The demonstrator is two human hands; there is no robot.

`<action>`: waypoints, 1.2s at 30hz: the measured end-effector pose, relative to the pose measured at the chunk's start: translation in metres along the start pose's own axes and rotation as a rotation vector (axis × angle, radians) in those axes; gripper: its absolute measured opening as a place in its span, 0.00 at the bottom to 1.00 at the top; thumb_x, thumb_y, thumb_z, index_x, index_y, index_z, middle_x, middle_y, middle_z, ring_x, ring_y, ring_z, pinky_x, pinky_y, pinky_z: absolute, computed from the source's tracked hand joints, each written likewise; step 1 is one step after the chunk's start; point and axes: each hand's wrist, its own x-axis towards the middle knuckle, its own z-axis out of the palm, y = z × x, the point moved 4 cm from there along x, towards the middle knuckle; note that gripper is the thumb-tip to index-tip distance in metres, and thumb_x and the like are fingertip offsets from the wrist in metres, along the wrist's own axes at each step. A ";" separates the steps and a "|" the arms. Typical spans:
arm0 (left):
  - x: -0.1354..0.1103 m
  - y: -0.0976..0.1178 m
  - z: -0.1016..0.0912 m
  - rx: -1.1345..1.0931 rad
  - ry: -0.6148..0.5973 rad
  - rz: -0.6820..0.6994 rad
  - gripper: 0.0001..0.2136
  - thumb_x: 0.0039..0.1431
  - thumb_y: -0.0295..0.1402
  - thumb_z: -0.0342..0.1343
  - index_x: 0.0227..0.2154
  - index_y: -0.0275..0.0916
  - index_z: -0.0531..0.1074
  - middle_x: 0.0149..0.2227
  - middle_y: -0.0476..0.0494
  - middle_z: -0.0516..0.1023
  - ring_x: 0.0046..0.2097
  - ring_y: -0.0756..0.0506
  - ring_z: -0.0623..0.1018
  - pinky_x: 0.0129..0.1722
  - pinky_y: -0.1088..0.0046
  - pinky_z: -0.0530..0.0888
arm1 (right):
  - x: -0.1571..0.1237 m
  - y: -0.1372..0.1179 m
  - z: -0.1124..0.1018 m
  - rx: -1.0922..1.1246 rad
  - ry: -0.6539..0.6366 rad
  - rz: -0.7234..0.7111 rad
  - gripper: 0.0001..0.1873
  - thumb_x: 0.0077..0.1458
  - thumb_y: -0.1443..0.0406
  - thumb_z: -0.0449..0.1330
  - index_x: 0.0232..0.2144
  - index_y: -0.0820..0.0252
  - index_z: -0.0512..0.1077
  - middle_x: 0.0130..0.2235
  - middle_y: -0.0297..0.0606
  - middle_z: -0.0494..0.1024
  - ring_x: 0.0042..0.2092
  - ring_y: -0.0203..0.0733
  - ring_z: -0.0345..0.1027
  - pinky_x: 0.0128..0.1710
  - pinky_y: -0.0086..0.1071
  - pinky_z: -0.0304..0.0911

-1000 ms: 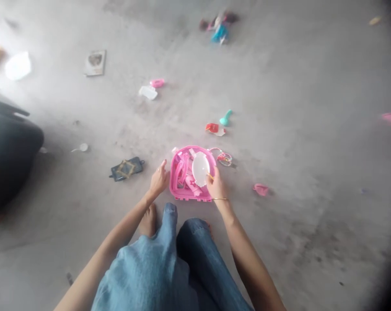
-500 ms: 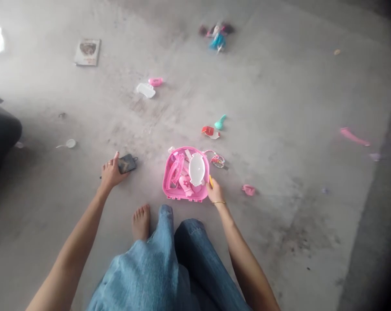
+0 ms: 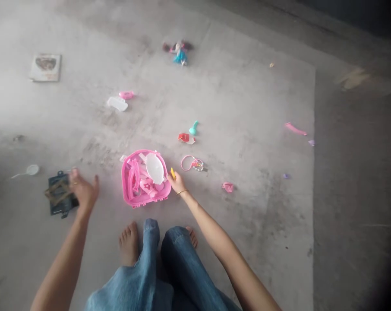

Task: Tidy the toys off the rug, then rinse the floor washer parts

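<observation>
I sit on a grey floor, with my jeans and bare feet at the bottom of the view. My right hand [image 3: 176,183] is closed on a small yellow piece [image 3: 172,173], right beside a pink toy case [image 3: 130,196] holding pink toy pieces and a white oval mirror [image 3: 154,168]. My left hand [image 3: 83,193] reaches out to the left. It is smeared by motion and lies over the right edge of a dark flat pouch [image 3: 57,196]. I cannot tell whether it grips the pouch.
Small toys lie scattered on the floor: a bead bracelet [image 3: 192,163], a pink piece [image 3: 228,187], a teal toy [image 3: 193,128], a red piece [image 3: 184,138], a white spoon [image 3: 29,170], a doll [image 3: 179,51], a booklet [image 3: 45,67] and a pink strip [image 3: 295,128].
My left hand left the pink case, reached left onto the dark pouch, and the pouch has shifted further left. My right hand stays at the case's right edge. The view has swung right.
</observation>
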 end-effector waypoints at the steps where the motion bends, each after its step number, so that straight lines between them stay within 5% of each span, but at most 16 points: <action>1: -0.009 0.018 0.014 -0.066 -0.085 0.038 0.37 0.59 0.45 0.51 0.63 0.25 0.50 0.64 0.20 0.59 0.66 0.28 0.60 0.62 0.44 0.60 | 0.013 -0.002 -0.007 0.013 0.034 0.013 0.10 0.53 0.58 0.57 0.34 0.59 0.68 0.29 0.33 0.72 0.31 0.39 0.66 0.35 0.31 0.64; 3: -0.029 0.050 0.042 -0.206 -0.241 0.005 0.38 0.60 0.48 0.50 0.65 0.27 0.49 0.56 0.24 0.71 0.56 0.33 0.73 0.54 0.50 0.71 | 0.042 -0.006 -0.027 -0.004 0.134 0.043 0.14 0.53 0.60 0.57 0.40 0.60 0.69 0.34 0.37 0.74 0.36 0.41 0.68 0.41 0.33 0.66; 6: -0.056 0.073 0.069 -0.296 -0.264 -0.110 0.39 0.58 0.52 0.52 0.64 0.28 0.52 0.49 0.27 0.75 0.50 0.33 0.77 0.49 0.52 0.74 | 0.085 -0.017 -0.062 -0.150 0.278 0.018 0.19 0.51 0.64 0.58 0.47 0.62 0.69 0.40 0.42 0.74 0.44 0.45 0.68 0.49 0.37 0.64; 11: -0.069 0.056 0.082 -0.456 -0.303 -0.170 0.37 0.61 0.52 0.48 0.65 0.31 0.52 0.45 0.31 0.77 0.40 0.37 0.79 0.41 0.58 0.76 | 0.136 -0.035 -0.094 -0.258 0.367 -0.041 0.19 0.53 0.64 0.58 0.48 0.63 0.70 0.46 0.49 0.74 0.50 0.48 0.66 0.53 0.39 0.62; 15: -0.033 0.037 0.079 -0.439 -0.213 -0.124 0.29 0.66 0.46 0.40 0.64 0.32 0.54 0.47 0.32 0.77 0.45 0.38 0.78 0.48 0.56 0.73 | 0.155 -0.049 -0.085 -0.203 0.335 -0.061 0.13 0.56 0.63 0.56 0.42 0.63 0.72 0.40 0.45 0.76 0.42 0.45 0.69 0.48 0.37 0.63; 18: 0.009 0.034 0.081 -0.254 0.002 -0.064 0.26 0.65 0.40 0.41 0.61 0.29 0.59 0.56 0.25 0.71 0.61 0.34 0.69 0.62 0.50 0.61 | 0.168 -0.069 -0.056 -0.214 0.114 -0.080 0.11 0.55 0.64 0.55 0.39 0.62 0.73 0.36 0.40 0.77 0.37 0.41 0.69 0.42 0.33 0.65; 21: 0.034 0.040 0.095 -0.103 0.014 -0.004 0.27 0.64 0.40 0.45 0.61 0.28 0.60 0.63 0.22 0.64 0.67 0.33 0.60 0.65 0.49 0.53 | 0.189 -0.109 -0.013 -0.346 -0.025 -0.182 0.14 0.55 0.63 0.57 0.42 0.61 0.74 0.36 0.39 0.78 0.39 0.43 0.71 0.44 0.34 0.66; 24: 0.039 0.046 0.107 -0.056 -0.044 0.067 0.26 0.64 0.39 0.46 0.61 0.31 0.62 0.65 0.26 0.62 0.68 0.34 0.57 0.67 0.51 0.51 | 0.226 -0.165 0.045 -0.504 -0.032 -0.373 0.25 0.54 0.61 0.59 0.54 0.60 0.70 0.49 0.47 0.75 0.49 0.49 0.71 0.49 0.40 0.67; 27: 0.035 0.045 0.111 -0.014 -0.055 0.060 0.25 0.64 0.39 0.47 0.60 0.33 0.64 0.64 0.29 0.64 0.68 0.34 0.59 0.66 0.52 0.51 | 0.279 -0.219 0.106 -0.625 -0.088 -0.469 0.38 0.52 0.59 0.63 0.64 0.58 0.60 0.64 0.53 0.61 0.56 0.55 0.68 0.52 0.44 0.66; 32: 0.036 0.044 0.112 0.047 -0.071 0.061 0.24 0.64 0.40 0.49 0.59 0.35 0.67 0.63 0.29 0.66 0.66 0.34 0.62 0.65 0.52 0.52 | 0.359 -0.269 0.164 -0.684 -0.141 -0.361 0.55 0.46 0.53 0.70 0.68 0.58 0.48 0.69 0.61 0.45 0.62 0.62 0.60 0.55 0.48 0.62; 36: 0.038 0.044 0.112 0.051 -0.119 0.033 0.24 0.63 0.40 0.49 0.59 0.36 0.67 0.63 0.29 0.66 0.66 0.33 0.62 0.65 0.52 0.52 | 0.366 -0.276 0.186 -0.853 -0.314 -0.283 0.53 0.47 0.50 0.69 0.66 0.64 0.48 0.65 0.63 0.49 0.60 0.58 0.63 0.57 0.45 0.59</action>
